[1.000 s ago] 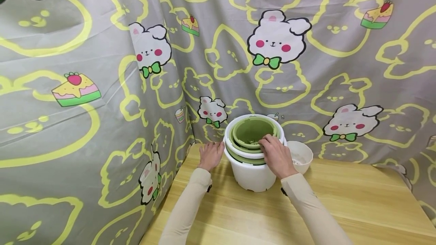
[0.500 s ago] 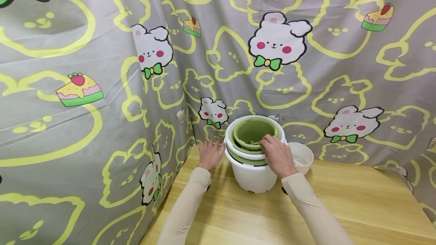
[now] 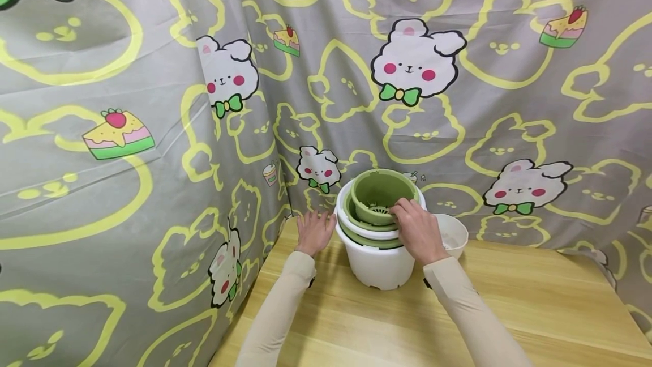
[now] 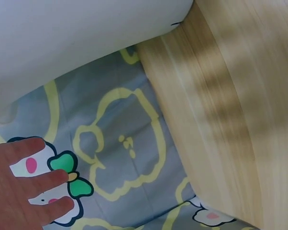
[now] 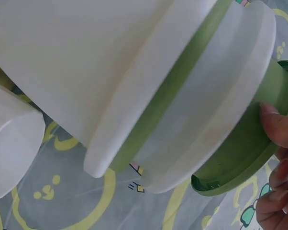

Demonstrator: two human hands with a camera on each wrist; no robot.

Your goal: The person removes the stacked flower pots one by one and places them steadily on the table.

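A nested stack of plant pots stands on the table, with a large white pot (image 3: pixel 382 268) outermost and green and white ones inside it. My right hand (image 3: pixel 419 232) pinches the near right rim of the innermost green pot (image 3: pixel 376 217), which stands raised and tilted, its slotted bottom showing. In the right wrist view, the thumb (image 5: pixel 278 125) presses on this green pot's side (image 5: pixel 247 143), and white and green rims lie below. My left hand (image 3: pixel 313 232) has its fingers spread beside the stack's left rim; whether it touches the rim cannot be told. The left wrist view shows its straight fingers (image 4: pixel 48 182).
A white faceted bowl (image 3: pixel 455 231) with small bits in it stands right behind the stack, partly hidden by the right hand. The wooden table (image 3: pixel 535 293) meets a patterned grey curtain (image 3: pixel 326 101) behind and on the left.
The innermost green pot has risen a little and tipped toward me, so more of its slotted bottom shows. My right hand moved slightly with it. The left hand stays where it was.
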